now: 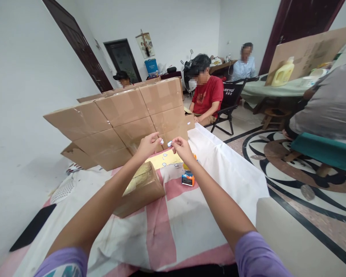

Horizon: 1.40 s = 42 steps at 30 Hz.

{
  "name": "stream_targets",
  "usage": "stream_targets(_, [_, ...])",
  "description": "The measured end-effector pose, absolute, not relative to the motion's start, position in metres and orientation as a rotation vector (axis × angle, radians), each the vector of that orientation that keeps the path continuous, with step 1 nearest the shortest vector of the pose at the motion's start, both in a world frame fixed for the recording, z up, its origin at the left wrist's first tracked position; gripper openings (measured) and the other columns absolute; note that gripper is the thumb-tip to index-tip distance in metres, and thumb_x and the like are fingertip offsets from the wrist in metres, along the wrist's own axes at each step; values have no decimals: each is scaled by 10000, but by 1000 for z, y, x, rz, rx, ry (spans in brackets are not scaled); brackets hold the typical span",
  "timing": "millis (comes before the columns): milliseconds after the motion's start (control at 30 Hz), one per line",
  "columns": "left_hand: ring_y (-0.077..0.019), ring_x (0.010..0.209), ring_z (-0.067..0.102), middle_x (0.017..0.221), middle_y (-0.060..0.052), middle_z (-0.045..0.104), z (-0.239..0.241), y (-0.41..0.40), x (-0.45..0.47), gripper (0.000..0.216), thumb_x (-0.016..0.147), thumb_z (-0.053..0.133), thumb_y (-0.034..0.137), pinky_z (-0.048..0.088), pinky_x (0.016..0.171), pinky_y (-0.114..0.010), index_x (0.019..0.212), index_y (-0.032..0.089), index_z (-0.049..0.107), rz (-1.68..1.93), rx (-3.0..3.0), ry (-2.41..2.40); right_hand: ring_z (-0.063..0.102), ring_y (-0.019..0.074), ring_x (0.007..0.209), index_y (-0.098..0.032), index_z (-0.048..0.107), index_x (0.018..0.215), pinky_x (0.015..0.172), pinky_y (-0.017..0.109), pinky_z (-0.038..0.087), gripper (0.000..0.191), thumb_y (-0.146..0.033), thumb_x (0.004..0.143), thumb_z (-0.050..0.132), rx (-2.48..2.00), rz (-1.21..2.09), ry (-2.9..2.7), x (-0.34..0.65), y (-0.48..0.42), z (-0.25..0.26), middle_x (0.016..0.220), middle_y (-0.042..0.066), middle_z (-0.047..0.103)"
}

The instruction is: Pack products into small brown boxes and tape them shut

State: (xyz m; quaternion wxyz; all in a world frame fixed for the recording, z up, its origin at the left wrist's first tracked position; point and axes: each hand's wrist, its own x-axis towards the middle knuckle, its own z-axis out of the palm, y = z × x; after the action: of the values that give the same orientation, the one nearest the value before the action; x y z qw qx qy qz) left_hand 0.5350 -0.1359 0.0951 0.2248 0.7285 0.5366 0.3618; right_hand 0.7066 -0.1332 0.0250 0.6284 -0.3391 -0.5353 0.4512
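Observation:
Over the table, my left hand (149,145) pinches a small white piece (162,141) between thumb and fingertips. Facing it, close by but apart, my right hand (182,148) pinches another small white piece (169,144). Both pieces are too small to identify. Below the hands lies a yellow sheet (155,161) with several small pale pieces on it, outlined in dark. An orange and blue tape dispenser (188,179) stands under my right forearm. Beside my left forearm sits a brown cardboard box (144,194) with a yellowish top, partly hidden by that arm.
Stacked cardboard boxes (121,111) form a wall behind my hands. A pink and white cloth (190,227) covers the table. Across it sits a person in a red shirt (215,94). At right, another person sits by a table holding a yellow jug (283,73).

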Motion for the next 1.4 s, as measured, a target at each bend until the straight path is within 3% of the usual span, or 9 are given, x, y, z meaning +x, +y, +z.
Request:
stream_targets(200, [-174, 774, 649, 1016, -59, 754, 97, -139, 548, 306, 788, 681, 495, 464, 662, -250, 887, 221, 772, 916, 2253, 1364, 473, 90, 494, -216, 549, 767, 499, 225, 378, 188, -390, 747, 619, -684, 1063, -1284, 707, -136, 31, 630, -63, 534])
stream_targets(367, [-169, 625, 603, 681, -19, 711, 97, -150, 551, 288, 823, 621, 469, 365, 551, -245, 750, 214, 733, 897, 2306, 1444, 479, 108, 543, -219, 541, 784, 538, 228, 371, 117, -329, 796, 575, -737, 989, -1352, 708, -140, 30, 630, -65, 510])
stream_targets(500, [-183, 585, 592, 632, -23, 710, 97, -157, 547, 277, 812, 635, 461, 289, 511, -256, 697, 231, 737, 898, 2335, 1556, 496, 131, 605, -219, 550, 801, 579, 242, 368, 92, -300, 842, 539, -822, 869, -1445, 705, -142, 27, 664, -46, 542])
stream_targets(633, [-223, 693, 676, 778, -35, 781, 96, -169, 537, 310, 838, 609, 505, 381, 565, -266, 792, 253, 783, 858, 2339, 1559, 527, 151, 662, -224, 552, 805, 620, 257, 372, 70, -262, 858, 528, -846, 778, -1540, 697, -146, 26, 697, -31, 576])
stream_targets(767, [-282, 914, 725, 1033, -61, 796, 89, -185, 500, 366, 841, 613, 543, 496, 779, -333, 1004, 266, 789, 955, 2207, 1707, 520, 142, 642, -227, 531, 799, 606, 255, 372, 81, -276, 862, 517, -781, 854, -1500, 698, -150, 29, 707, -31, 559])
stream_targets(1000, [-406, 1154, 636, 1292, -139, 699, 53, -226, 383, 488, 878, 511, 565, 433, 948, -526, 1163, 225, 714, 663, 2083, 2433, 472, 106, 529, -231, 505, 805, 537, 224, 355, 161, -366, 836, 586, -664, 1164, -1392, 704, -143, 33, 598, -74, 492])
stream_targets(1167, [-239, 749, 684, 1081, 19, 774, 35, -247, 357, 365, 860, 515, 529, 513, 852, -418, 1074, 299, 701, 946, 1922, 2365, 483, 88, 513, -222, 497, 781, 513, 203, 342, 126, -296, 822, 591, -686, 1294, -1435, 689, -150, 24, 627, -77, 491])
stream_targets(1300, [-249, 945, 702, 893, 170, 746, 39, -238, 360, 314, 829, 531, 574, 534, 875, -413, 1116, 473, 611, 1044, 1914, 2209, 493, 77, 517, -211, 502, 765, 523, 197, 363, 105, -262, 810, 581, -742, 1278, -1451, 680, -153, 15, 650, -80, 490])
stream_targets(1400, [-283, 974, 710, 921, 81, 767, 54, -220, 375, 310, 788, 549, 598, 534, 876, -413, 976, 381, 666, 1001, 1978, 2087, 500, 79, 519, -207, 520, 768, 522, 196, 360, 104, -278, 808, 583, -778, 1223, -1390, 680, -150, 13, 635, -81, 499])
